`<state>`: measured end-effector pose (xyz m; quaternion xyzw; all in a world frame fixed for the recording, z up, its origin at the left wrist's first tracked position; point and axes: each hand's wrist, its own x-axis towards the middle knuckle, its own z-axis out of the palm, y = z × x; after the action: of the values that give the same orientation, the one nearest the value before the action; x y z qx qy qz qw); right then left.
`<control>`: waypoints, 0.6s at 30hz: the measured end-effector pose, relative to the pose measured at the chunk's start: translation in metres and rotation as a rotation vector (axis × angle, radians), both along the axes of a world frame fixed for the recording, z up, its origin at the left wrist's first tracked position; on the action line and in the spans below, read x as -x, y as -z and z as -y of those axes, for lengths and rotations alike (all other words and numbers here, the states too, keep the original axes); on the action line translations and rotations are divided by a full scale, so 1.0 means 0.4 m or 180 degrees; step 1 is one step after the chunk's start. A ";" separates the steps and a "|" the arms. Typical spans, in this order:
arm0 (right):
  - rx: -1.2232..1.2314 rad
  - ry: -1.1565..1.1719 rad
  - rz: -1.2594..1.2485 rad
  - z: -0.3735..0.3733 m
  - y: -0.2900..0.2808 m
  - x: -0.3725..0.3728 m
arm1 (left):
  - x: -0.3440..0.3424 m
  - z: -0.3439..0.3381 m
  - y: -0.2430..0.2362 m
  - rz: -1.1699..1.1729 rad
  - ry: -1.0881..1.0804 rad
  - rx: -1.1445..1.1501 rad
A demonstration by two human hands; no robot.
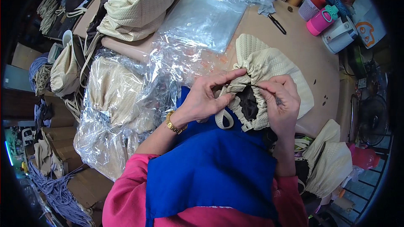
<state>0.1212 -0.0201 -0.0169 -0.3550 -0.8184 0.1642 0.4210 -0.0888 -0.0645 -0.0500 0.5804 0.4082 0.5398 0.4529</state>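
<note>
Head view: left hand (205, 99) and right hand (281, 102) both pinch the cream drawstring bag's (269, 65) gathered mouth, holding it open above the blue apron (210, 172).

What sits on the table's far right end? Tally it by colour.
Pink bottle: 1
White jug: 1
Lilac cup with red lid: 1
Black pen: 1
Total: 4

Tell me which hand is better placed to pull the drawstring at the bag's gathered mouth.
The right hand, probably: its fingers already pinch a thin cord at the beige bag's gathered opening, while the left hand holds the rim steady.
</note>
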 end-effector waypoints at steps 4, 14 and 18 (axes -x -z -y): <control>-0.0656 0.0155 0.0712 0.015 -0.041 0.009 | 0.007 0.008 -0.019 -0.0039 0.0080 0.0417; -0.1045 -0.0051 0.1374 0.014 -0.097 0.037 | -0.002 0.004 0.007 -0.0228 -0.0060 -0.0057; -0.1033 -0.0369 0.1830 0.010 -0.153 0.051 | 0.010 0.005 -0.012 -0.1149 0.0008 -0.0422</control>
<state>0.1010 -0.0242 0.0443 -0.2681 -0.9379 -0.0514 0.2139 -0.0928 -0.0663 -0.0451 0.6968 0.4456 0.4521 0.3338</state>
